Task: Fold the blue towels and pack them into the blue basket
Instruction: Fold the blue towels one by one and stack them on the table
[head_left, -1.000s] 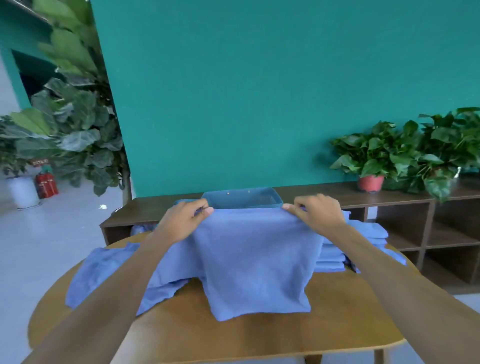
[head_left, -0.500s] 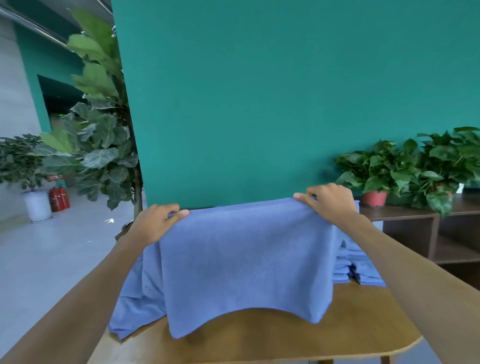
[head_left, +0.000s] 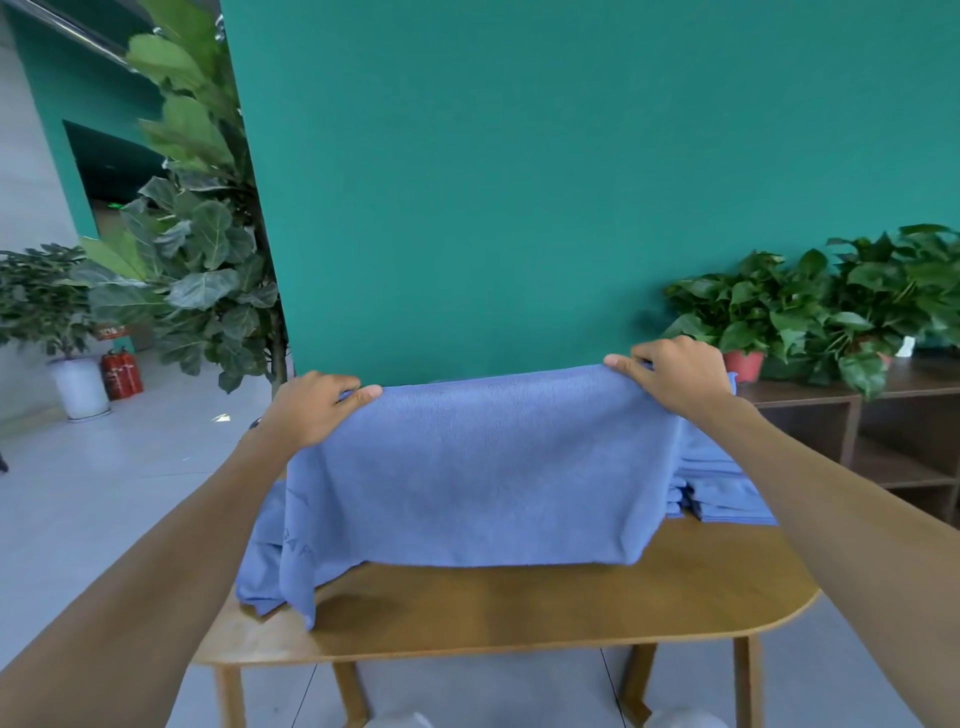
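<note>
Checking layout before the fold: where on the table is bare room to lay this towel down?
Bare wood runs along the table's near edge, below the held towel. Crowded: unfolded towels at left, folded stack at right.

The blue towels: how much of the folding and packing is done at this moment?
Done: a folded stack lies on the table. In hand: the left hand and right hand hold one towel up by its top edge. Left: the loose pile, then packing; the basket is hidden.
</note>
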